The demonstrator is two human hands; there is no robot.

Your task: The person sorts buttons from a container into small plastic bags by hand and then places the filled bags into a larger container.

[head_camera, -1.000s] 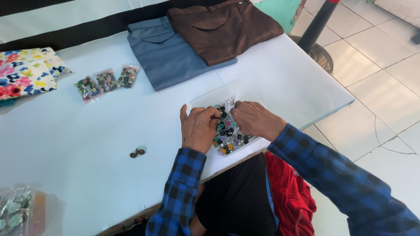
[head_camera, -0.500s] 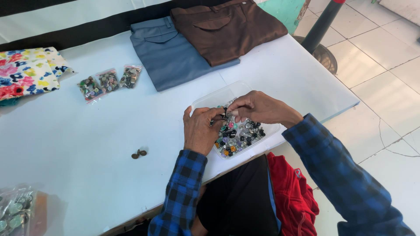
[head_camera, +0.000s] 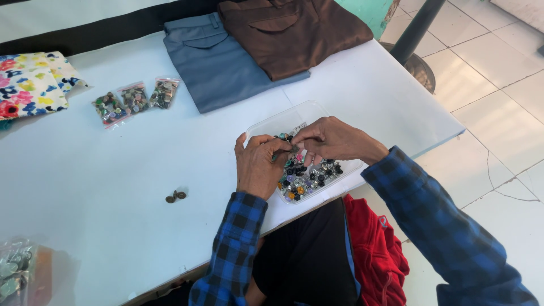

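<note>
A clear plastic tray [head_camera: 277, 120] full of several mixed coloured buttons [head_camera: 309, 175] sits near the front edge of the white table [head_camera: 113, 226]. My left hand [head_camera: 258, 167] and my right hand [head_camera: 331, 140] are both raised just over the tray, fingertips meeting above it. They pinch a small dark button [head_camera: 289, 147] between them. Both sleeves are blue and black check.
Two small brown buttons [head_camera: 175, 196] lie loose left of the tray. Three small bags of buttons [head_camera: 135, 101] lie at the back left beside a floral cloth [head_camera: 31, 85]. Folded grey trousers [head_camera: 218, 65] and brown trousers [head_camera: 289, 31] lie at the back. Another bag [head_camera: 14, 275] sits at the lower left corner.
My hands have lifted out of the tray and come together, fingertips now pinching one small button above the pile. The tray has stayed in place.
</note>
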